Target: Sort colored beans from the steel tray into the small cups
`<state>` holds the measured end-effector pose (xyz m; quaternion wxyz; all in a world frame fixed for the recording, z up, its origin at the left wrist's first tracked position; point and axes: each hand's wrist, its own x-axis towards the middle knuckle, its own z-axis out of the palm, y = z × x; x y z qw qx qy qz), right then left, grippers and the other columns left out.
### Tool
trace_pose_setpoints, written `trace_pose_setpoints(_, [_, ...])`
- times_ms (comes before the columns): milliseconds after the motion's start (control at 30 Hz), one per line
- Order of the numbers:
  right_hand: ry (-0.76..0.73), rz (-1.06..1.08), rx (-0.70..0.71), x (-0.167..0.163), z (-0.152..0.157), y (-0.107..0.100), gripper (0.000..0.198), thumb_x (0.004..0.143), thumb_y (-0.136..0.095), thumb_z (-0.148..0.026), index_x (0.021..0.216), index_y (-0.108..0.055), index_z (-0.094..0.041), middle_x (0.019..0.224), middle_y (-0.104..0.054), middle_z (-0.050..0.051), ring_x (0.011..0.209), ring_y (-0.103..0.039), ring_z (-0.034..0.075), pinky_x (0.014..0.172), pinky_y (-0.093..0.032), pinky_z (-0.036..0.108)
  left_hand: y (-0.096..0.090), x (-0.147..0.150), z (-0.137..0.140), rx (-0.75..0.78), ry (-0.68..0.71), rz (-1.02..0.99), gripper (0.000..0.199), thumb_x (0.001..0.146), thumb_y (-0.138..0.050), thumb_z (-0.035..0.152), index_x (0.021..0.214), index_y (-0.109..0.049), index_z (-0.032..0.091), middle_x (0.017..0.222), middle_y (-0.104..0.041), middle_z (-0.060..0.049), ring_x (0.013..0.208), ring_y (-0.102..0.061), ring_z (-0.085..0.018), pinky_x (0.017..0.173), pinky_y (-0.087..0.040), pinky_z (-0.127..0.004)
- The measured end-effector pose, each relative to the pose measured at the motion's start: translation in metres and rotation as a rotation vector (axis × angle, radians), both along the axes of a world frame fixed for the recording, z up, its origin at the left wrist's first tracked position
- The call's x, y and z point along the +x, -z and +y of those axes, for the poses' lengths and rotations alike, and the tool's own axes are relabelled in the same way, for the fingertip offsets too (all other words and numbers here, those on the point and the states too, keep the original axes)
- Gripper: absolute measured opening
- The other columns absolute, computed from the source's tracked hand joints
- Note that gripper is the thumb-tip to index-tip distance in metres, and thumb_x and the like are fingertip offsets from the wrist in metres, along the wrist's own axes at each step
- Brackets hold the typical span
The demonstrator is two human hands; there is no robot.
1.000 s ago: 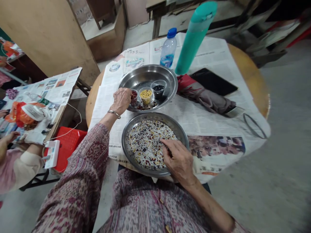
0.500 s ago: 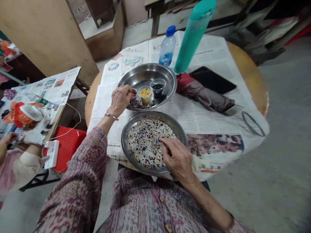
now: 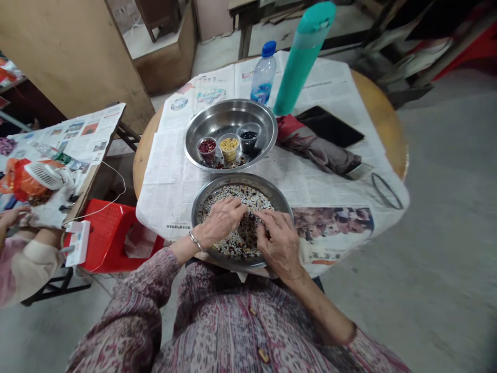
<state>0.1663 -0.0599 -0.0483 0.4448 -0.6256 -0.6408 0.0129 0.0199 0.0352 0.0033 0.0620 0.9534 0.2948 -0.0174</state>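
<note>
A steel bowl of mixed white, dark, red and yellow grains sits at the table's near edge. Over its left half my left hand is closed, fingertips drawn together; whatever they hold is too small to make out. My right hand reaches in from the right, its index finger stretched over the grains and the thumb apart. Beyond stands a wider steel basin with three clear cups: one of red beans, one of yellow kernels and one of black beans.
Newspaper covers the round table. Behind the basin stand a blue-capped bottle and a tall teal bottle. A folded umbrella, a dark tablet and a loop strap lie right. A red stool and another person's arm are left.
My left hand has moved from the red bean cup in the basin down to the grain bowl. My right hand stays over the grains. The view has shifted slightly.
</note>
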Motion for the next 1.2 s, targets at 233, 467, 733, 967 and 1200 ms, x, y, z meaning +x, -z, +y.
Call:
trace_pose_setpoints(233, [0.05, -0.116, -0.091, -0.003, 0.002, 0.001, 0.038, 0.091, -0.048, -0.014, 0.127, -0.06, -0.015, 0.124, -0.064, 0.015, 0.115, -0.052, 0.029, 0.099, -0.048, 0.048, -0.001, 0.003, 0.02, -0.018, -0.254, -0.065, 0.059, 0.086, -0.072, 0.041, 0.136, -0.048, 0.022, 0.136, -0.046, -0.012, 0.122, -0.046, -0.031, 0.099, -0.049, -0.045])
trace_pose_setpoints(467, [0.054, -0.093, -0.05, -0.003, 0.0, 0.0, 0.04, 0.092, -0.043, -0.011, 0.128, -0.06, -0.015, 0.123, -0.065, 0.015, 0.115, -0.056, 0.027, 0.099, -0.049, 0.045, 0.004, -0.001, -0.005, -0.259, -0.104, -0.113, 0.021, 0.095, -0.047, 0.008, 0.108, -0.062, 0.016, 0.101, -0.059, -0.006, 0.101, -0.058, -0.019, 0.094, -0.051, -0.035])
trace_pose_setpoints(733, [0.024, -0.001, -0.01, -0.002, -0.001, 0.006, 0.04, 0.094, -0.039, -0.013, 0.127, -0.061, -0.017, 0.118, -0.067, 0.014, 0.112, -0.058, 0.026, 0.097, -0.05, 0.046, -0.004, -0.016, -0.05, -0.292, 0.137, -0.086, 0.017, 0.101, -0.045, 0.018, 0.101, -0.062, 0.014, 0.103, -0.061, -0.007, 0.098, -0.057, -0.017, 0.096, -0.049, -0.031])
trace_pose_setpoints(967, [0.003, 0.026, -0.012, 0.0, 0.0, 0.006, 0.037, 0.098, -0.038, -0.019, 0.125, -0.063, -0.019, 0.117, -0.067, 0.013, 0.112, -0.058, 0.026, 0.099, -0.049, 0.046, 0.01, 0.005, -0.032, 0.023, 0.109, -0.019, 0.027, 0.095, -0.051, 0.018, 0.12, -0.061, 0.019, 0.138, -0.049, -0.012, 0.128, -0.042, -0.03, 0.102, -0.045, -0.045])
trace_pose_setpoints(1200, [0.006, -0.017, -0.017, 0.0, 0.0, 0.004, 0.035, 0.097, -0.038, -0.017, 0.124, -0.062, -0.016, 0.116, -0.069, 0.013, 0.109, -0.059, 0.026, 0.096, -0.05, 0.045, 0.011, -0.012, 0.005, 0.081, -0.139, -0.026, 0.031, 0.093, -0.039, 0.001, 0.109, -0.061, 0.017, 0.111, -0.059, -0.008, 0.106, -0.054, -0.021, 0.094, -0.051, -0.035])
